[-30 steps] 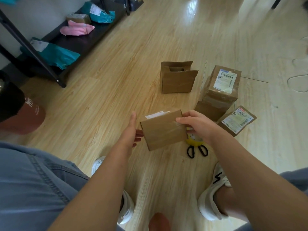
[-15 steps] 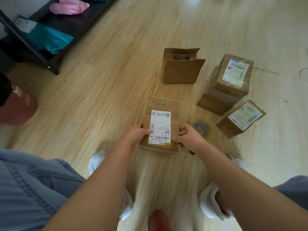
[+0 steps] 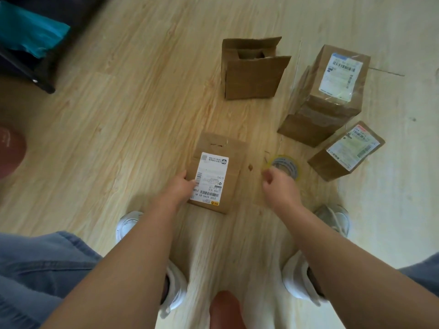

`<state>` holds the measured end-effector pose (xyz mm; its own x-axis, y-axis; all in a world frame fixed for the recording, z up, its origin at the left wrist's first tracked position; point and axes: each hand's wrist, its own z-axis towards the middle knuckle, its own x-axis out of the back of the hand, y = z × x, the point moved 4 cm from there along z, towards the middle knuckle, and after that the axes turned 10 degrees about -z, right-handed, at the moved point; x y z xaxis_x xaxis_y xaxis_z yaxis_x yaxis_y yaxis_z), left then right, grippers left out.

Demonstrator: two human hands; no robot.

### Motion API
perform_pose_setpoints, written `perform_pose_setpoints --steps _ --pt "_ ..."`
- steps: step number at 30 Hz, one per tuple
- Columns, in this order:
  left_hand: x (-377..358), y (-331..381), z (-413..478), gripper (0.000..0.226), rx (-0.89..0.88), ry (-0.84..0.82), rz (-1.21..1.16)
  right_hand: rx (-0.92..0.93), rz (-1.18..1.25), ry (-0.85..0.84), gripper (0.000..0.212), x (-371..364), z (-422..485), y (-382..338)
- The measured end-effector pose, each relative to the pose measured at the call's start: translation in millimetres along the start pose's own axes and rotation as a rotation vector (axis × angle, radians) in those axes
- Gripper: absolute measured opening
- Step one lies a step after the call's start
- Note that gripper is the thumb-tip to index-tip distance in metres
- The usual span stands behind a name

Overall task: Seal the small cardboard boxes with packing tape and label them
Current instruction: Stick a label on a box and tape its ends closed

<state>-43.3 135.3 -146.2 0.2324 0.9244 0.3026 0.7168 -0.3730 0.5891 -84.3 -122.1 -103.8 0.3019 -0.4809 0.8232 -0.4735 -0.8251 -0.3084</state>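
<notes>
A small cardboard box lies flat on the wooden floor in front of me, its white shipping label facing up. My left hand grips its near left edge, thumb on the label. My right hand is off the box, hovering with loosely curled, empty fingers just in front of the roll of packing tape lying on the floor to the right.
An open empty box stands further back. A tall taped, labelled box and a smaller labelled box sit at the right. A dark rack with a teal bag is at top left. My white shoes flank the box.
The box was turned label-up and set down on the floor. My right hand then let go of it and moved right toward the tape roll. My left hand stays on the box.
</notes>
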Motion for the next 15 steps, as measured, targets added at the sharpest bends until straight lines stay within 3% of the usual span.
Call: perform_pose_setpoints --steps 3,8,11,15 --pt "0 -8 3 0.057 0.0 0.023 0.0 0.014 -0.165 0.078 0.035 8 13 21" --pt "-1 2 -24 0.047 -0.049 -0.012 -0.017 0.001 -0.456 -0.114 0.033 -7 32 40" --pt "1 8 -28 0.041 -0.058 -0.026 0.024 0.042 -0.624 -0.135 0.024 -9 41 40" --pt "4 19 -32 0.045 -0.105 0.035 0.155 0.038 -0.547 -0.085 0.028 -3 45 41"
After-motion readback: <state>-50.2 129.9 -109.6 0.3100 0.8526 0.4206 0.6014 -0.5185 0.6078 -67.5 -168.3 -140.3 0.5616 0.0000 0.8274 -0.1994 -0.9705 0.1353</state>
